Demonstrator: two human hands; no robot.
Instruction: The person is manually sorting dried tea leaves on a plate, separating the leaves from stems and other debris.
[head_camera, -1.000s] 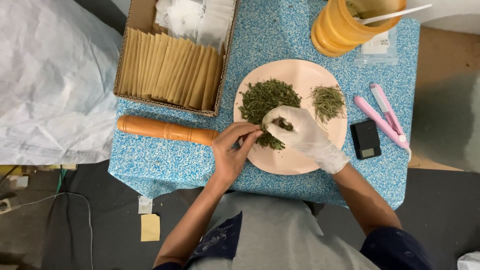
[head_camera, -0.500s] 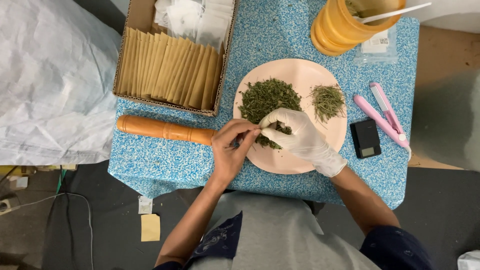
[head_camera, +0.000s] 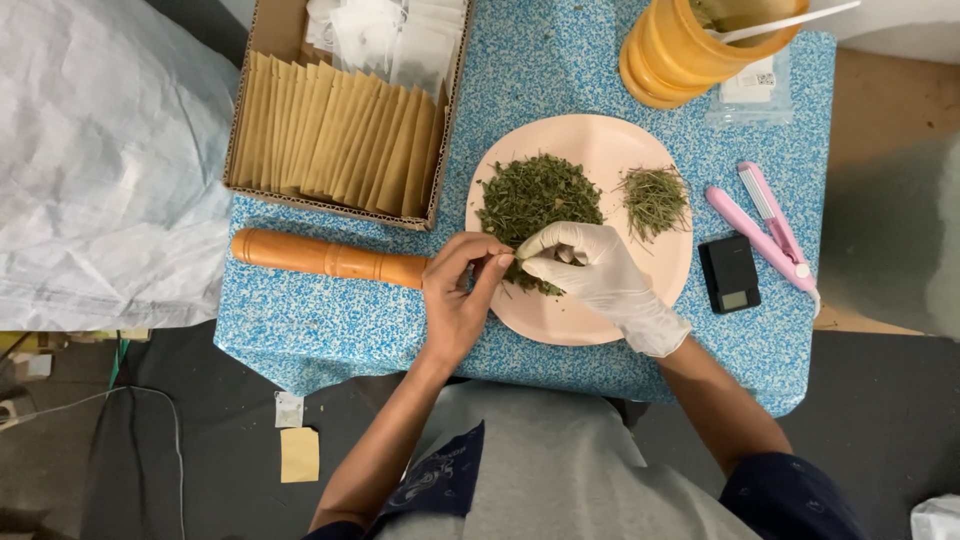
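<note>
Here the herbs (head_camera: 535, 200), a heap of dark green dried leaf, lie on the left half of the plate (head_camera: 600, 310), a round pale pink one standing on the blue speckled table (head_camera: 320, 320). The right hand (head_camera: 595, 270), in a white glove, rests over the near edge of that heap with its fingers curled and its fingertips pinched narrow on a bit of leaf. The left hand (head_camera: 460, 295), bare, hovers at the plate's left rim, thumb and forefinger drawn close together and meeting the gloved fingertips; whether it grips anything itself, I cannot tell. On the plate's right half lies a smaller, paler tuft (head_camera: 655, 200) of stems. Left of the plate lies a wooden pin (head_camera: 320, 257), and beyond it a cardboard box (head_camera: 340, 110) of brown sachets. Right of the plate sit a small black scale (head_camera: 730, 273) and a pink sealer (head_camera: 765, 228). Beyond the plate stands an orange jar (head_camera: 680, 55).
</note>
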